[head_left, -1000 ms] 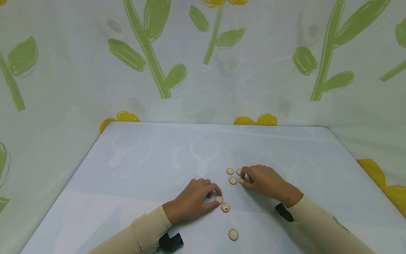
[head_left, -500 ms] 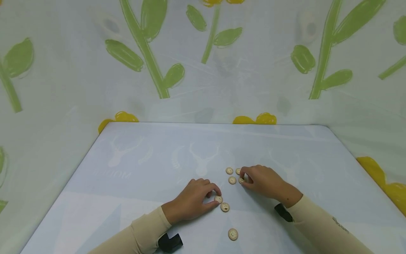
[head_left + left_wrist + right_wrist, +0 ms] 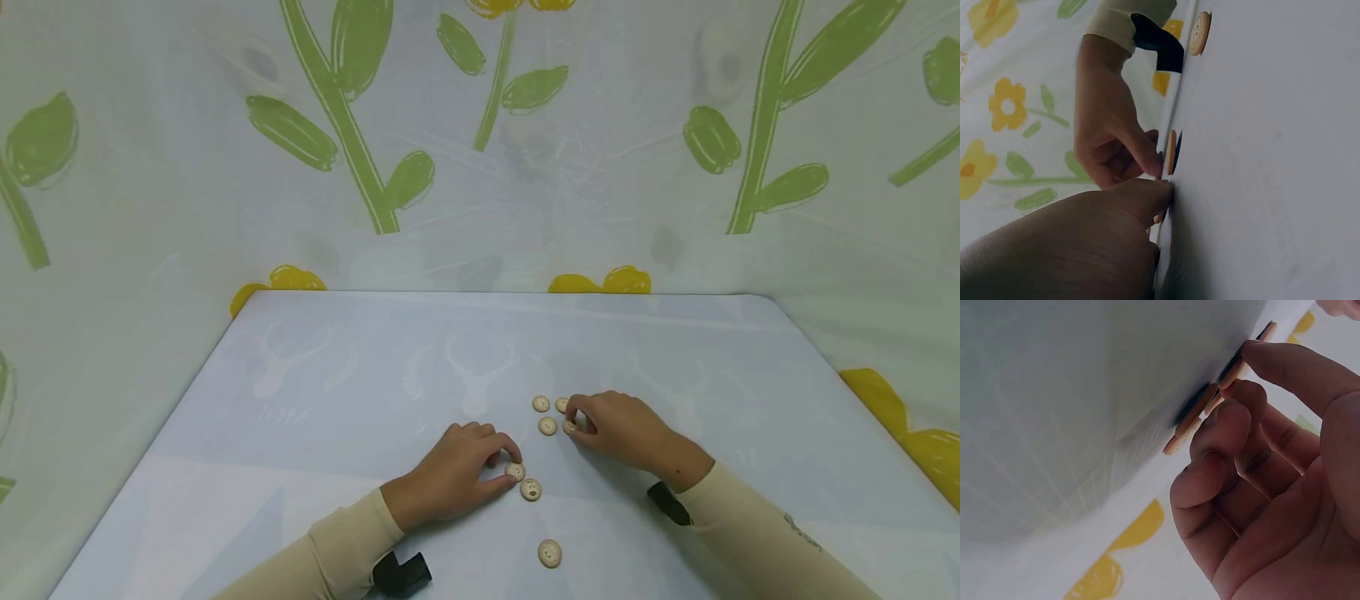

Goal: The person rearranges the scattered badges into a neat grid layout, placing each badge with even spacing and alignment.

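Observation:
Several round wooden buttons lie on the white table. In the head view my left hand pinches one button between thumb and index finger, flat on the table. Right beside it lies another button. My right hand holds a button by its edge, thumb and index finger around it, as part of a small two-by-two group. The others in that group are a far-left button, a near-left button and a partly covered button. In the right wrist view, the right hand's other fingers curl inward.
A single button lies apart, nearer the front. The white table bears faint deer-head prints. Behind and around it hangs a pale cloth with green leaves and yellow flowers. A black strap piece sits under the left wrist.
Both hands keep their grip and place on the buttons. The whole head view has shifted only slightly.

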A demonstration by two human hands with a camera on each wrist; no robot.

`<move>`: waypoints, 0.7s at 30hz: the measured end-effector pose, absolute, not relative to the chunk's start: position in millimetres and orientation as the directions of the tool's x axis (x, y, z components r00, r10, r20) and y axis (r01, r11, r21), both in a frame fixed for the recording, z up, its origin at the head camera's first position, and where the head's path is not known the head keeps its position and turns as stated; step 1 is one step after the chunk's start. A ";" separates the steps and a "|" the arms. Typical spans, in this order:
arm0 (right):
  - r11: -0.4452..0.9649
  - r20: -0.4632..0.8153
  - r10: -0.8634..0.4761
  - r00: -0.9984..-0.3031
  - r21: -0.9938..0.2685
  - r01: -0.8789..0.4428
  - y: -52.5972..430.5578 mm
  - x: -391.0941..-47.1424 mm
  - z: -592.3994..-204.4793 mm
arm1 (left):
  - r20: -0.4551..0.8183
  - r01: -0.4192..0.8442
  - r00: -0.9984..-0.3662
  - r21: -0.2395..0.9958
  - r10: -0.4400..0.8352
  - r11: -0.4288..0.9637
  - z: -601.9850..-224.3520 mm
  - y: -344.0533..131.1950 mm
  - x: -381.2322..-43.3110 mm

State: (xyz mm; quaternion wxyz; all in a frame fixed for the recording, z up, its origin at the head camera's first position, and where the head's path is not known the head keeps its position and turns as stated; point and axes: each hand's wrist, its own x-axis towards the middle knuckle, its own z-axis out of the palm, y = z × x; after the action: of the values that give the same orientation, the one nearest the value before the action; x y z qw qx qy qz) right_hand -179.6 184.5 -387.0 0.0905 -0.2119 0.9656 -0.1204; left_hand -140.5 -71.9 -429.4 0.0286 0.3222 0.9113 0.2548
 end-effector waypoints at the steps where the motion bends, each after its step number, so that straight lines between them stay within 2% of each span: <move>1: 0.881 -0.125 -0.432 -0.893 -0.271 -0.388 184.3 -179.6 -386.9 | 0.113 0.573 -0.791 0.481 0.602 0.663 -429.3 -72.1 -140.5; 11: 0.882 -0.127 -0.434 -0.892 -0.261 -0.392 184.7 -180.2 -387.2 | 0.097 0.562 -0.793 0.495 0.601 0.662 -428.9 -73.2 -139.7; 21: 0.869 -0.075 -0.449 -0.890 -0.268 -0.415 191.3 -172.7 -381.9 | 0.088 0.556 -0.795 0.502 0.600 0.663 -429.0 -73.0 -141.8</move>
State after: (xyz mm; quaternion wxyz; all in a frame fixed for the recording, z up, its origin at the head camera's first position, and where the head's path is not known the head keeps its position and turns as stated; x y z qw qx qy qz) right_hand -172.7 191.3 -381.9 0.0677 -0.2240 0.9644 -0.1233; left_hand -141.8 -73.0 -429.0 0.0426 0.3171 0.9109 0.2605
